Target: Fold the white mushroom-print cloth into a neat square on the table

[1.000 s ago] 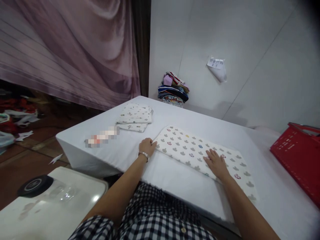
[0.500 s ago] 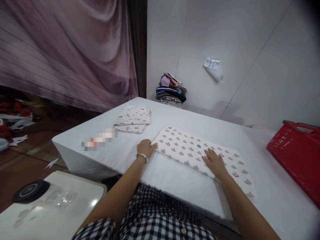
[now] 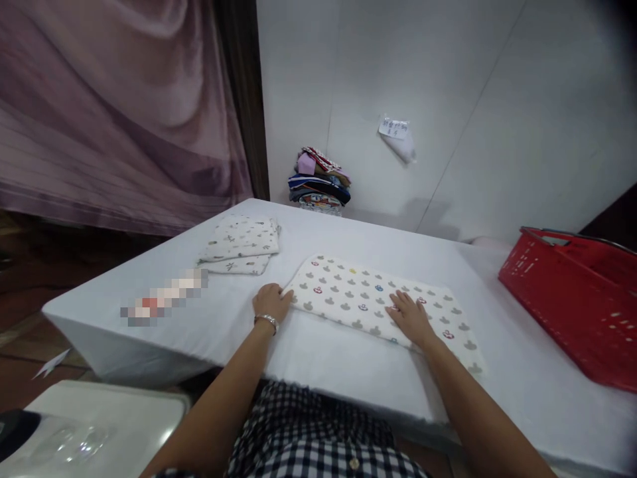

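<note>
A white folded cloth (image 3: 343,292), printed with small grey shapes and a few coloured ones, lies flat in a long strip on the table. My left hand (image 3: 271,305), with a silver bracelet at its wrist, is closed at the cloth's left corner; the thumb lies over the edge and the other fingers are curled. Flat on the right half of the cloth rests my right hand (image 3: 411,318), fingers stretched out. Farther left sits a second folded white cloth (image 3: 241,242) with small dark prints.
The table's white cover (image 3: 328,362) reaches toward a red plastic basket (image 3: 562,305) on the right. Left of me stands a pale surface with a clear bottle (image 3: 74,443). A blurred-out item (image 3: 166,295) lies at the table's left. Folded clothes (image 3: 321,186) are stacked by the wall.
The view has swung slightly right, so the table and cloths appear farther left and more of the red basket shows. Both hands stay in nearly the same places on the cloth.
</note>
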The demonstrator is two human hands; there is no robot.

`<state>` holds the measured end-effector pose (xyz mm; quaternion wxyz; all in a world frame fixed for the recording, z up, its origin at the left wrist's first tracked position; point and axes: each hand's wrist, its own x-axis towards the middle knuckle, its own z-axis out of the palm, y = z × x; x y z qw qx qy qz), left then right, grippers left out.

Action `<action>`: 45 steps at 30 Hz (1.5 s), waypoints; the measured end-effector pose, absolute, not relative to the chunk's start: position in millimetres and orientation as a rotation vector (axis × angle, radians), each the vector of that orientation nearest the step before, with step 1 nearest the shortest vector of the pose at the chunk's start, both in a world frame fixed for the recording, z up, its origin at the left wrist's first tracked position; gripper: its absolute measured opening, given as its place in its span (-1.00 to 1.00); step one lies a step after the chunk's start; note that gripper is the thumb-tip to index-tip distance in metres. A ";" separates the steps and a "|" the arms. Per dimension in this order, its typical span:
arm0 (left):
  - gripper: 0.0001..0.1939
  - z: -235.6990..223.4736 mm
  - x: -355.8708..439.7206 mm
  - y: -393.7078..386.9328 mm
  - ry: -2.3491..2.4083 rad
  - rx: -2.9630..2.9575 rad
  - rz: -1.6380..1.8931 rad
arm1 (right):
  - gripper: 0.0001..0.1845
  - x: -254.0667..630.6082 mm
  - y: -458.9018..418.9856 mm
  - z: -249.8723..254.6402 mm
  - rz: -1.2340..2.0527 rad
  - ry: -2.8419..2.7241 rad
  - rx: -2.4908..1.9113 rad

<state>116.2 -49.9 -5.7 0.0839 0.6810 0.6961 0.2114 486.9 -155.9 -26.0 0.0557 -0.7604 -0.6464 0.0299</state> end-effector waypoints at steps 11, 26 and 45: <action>-0.46 -3.1 183.3 -39.3 1.633 2.532 0.527 | -0.31 430.7 -122.3 10.6 0.256 -2.068 -2.235; -0.32 -19.1 191.1 -25.4 1.697 2.470 0.327 | -0.29 405.0 -83.6 4.6 0.287 -2.200 -2.155; -0.29 -19.4 190.4 -26.1 1.700 2.465 0.253 | -0.28 351.2 -1.5 5.9 0.349 -2.340 -1.936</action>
